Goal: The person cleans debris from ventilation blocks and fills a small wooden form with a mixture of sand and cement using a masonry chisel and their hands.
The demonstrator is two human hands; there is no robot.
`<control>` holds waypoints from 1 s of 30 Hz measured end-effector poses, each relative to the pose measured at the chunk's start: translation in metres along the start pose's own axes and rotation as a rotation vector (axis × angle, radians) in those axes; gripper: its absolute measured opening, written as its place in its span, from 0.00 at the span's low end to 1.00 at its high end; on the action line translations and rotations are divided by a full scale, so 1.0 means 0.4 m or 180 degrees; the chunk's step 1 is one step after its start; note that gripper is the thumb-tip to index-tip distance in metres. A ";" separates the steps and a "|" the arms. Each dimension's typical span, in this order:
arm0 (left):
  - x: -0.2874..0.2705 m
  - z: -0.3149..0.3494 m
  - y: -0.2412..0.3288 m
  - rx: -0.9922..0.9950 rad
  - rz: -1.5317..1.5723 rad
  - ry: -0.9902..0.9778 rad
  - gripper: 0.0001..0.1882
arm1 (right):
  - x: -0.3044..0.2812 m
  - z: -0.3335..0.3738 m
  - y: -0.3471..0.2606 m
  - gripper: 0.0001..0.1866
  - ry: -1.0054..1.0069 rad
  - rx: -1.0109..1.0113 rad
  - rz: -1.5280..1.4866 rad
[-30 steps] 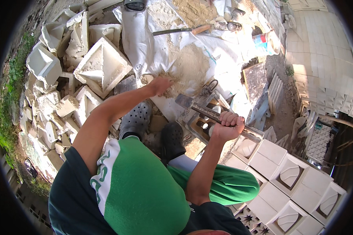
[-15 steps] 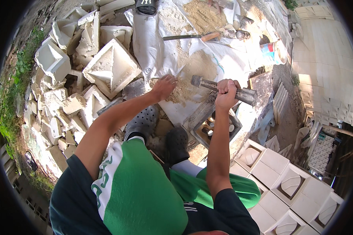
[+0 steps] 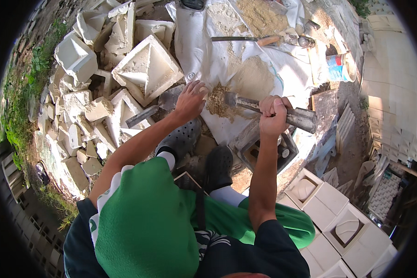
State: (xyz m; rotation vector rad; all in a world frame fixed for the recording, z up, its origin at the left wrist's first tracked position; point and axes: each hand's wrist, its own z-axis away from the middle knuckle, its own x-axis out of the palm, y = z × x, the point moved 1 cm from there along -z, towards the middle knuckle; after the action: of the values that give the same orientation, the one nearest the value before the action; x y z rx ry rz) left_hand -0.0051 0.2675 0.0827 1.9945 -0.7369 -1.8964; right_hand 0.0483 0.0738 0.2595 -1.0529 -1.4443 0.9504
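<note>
I see right hand [image 3: 273,113] clenched round hammer [image 3: 268,109] | left hand [image 3: 190,99] open, pressing white sheet [image 3: 204,51] beside sand clump [image 3: 217,102] | hammer head touching clump | clump partly crushed, lumps left, I judge

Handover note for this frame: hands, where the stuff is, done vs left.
Right hand: shut on the trowel, held level, blade tip at the sand pile.
Left hand: open, fingers on the white sheet at the pile's edge.
Things: a metal mould sits by the feet, below the trowel; broken plaster pieces heaped left; finished white blocks stacked lower right.
Done: blocks cast, sand heaped.
Left: sand is not yet in the mould, as far as visible.
</note>
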 end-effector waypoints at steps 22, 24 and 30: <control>0.067 -0.033 0.048 0.0628 -0.1512 -0.1019 0.10 | 0.057 0.000 -0.154 0.15 -0.0217 -0.0364 0.0063; 0.095 -0.025 0.030 0.0625 -0.1463 -0.0983 0.09 | 0.055 -0.001 -0.148 0.15 -0.0064 -0.0383 0.0138; 0.120 -0.031 0.030 0.0684 -0.1128 -0.1032 0.09 | 0.010 0.025 0.119 0.16 0.0672 0.0126 0.0499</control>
State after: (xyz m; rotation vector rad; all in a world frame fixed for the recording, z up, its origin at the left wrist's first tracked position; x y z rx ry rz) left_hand 0.0054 0.2297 0.0503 2.0784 -0.7301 -2.4840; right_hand 0.0433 0.0915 0.2143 -1.2126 -1.1791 0.9436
